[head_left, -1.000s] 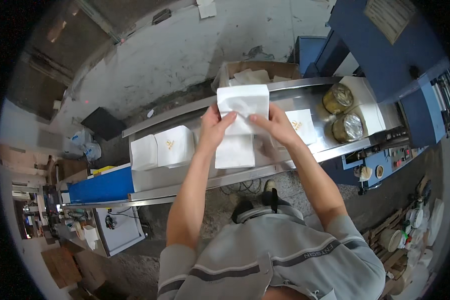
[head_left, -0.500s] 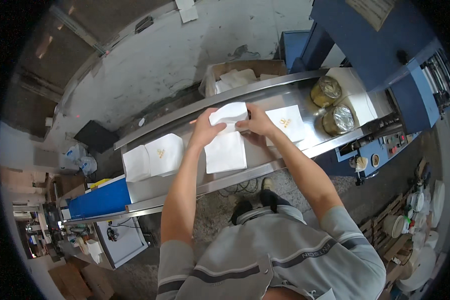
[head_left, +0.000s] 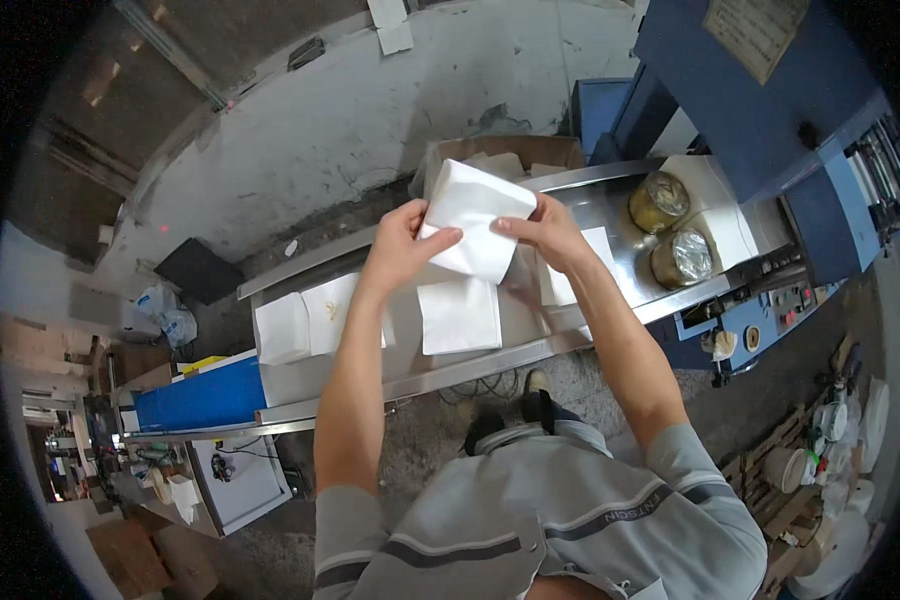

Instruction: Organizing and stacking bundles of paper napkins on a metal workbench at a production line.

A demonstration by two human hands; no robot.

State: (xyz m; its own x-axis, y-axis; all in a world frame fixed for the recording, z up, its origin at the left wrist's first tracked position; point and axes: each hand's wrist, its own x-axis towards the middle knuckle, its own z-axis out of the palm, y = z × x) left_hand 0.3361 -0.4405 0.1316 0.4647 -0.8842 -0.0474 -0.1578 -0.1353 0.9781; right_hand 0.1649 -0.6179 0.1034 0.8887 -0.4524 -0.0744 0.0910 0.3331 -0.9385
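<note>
Both of my hands hold a stack of white paper napkins (head_left: pixel 473 212) up over the metal-edged bench, its plain side toward me. My left hand (head_left: pixel 402 248) pinches the near left edge, thumb on top. My right hand (head_left: pixel 553 235) grips the right edge with its thumb pressed on the face. Just below lies a plain white napkin stack (head_left: pixel 460 318). To the left sit another white stack (head_left: pixel 283 330) and a napkin stack with a gold print (head_left: pixel 322 310), partly behind my left forearm. A further napkin stack (head_left: pixel 558 287) is partly hidden by my right arm.
Two round containers, one yellowish (head_left: pixel 658 203) and one with crumpled clear film (head_left: pixel 682 258), stand at the bench's right end beside a blue machine (head_left: pixel 770 120). An open cardboard box (head_left: pixel 560 152) sits behind the raised bench rim (head_left: pixel 340 250). A blue panel (head_left: pixel 200 395) adjoins the left end.
My hands have lifted the napkin stack up and away from the bench. It was bent and seen edge-on; now it is opened out flatter, showing its broad face.
</note>
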